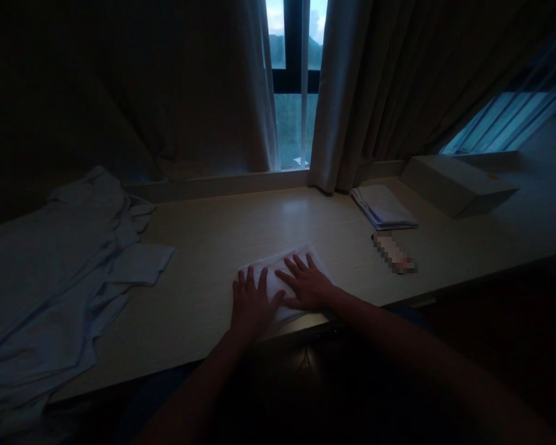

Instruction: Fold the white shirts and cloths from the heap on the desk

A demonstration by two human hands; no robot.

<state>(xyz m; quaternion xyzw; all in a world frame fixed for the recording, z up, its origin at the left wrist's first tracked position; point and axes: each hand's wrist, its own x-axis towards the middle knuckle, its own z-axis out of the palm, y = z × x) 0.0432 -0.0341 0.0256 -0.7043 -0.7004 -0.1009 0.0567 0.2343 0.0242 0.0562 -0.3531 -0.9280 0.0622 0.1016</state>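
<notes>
A folded white cloth (274, 279) lies flat on the pale wooden table, close to its front edge. My left hand (254, 303) rests on the cloth's left part with its fingers spread. On the right part lies my right hand (304, 284), palm down, its fingers also apart. The two thumbs nearly meet over the middle of the cloth. Both hands press from above and grip nothing. Much of the cloth is hidden under them.
A heap of crumpled white garments (69, 278) covers the left end of the table (189, 321). A folded cloth stack (384, 207), a pixelated flat object (393, 252) and a box (458, 185) lie on the right. Curtains (347, 93) hang behind, either side of a window (294, 117).
</notes>
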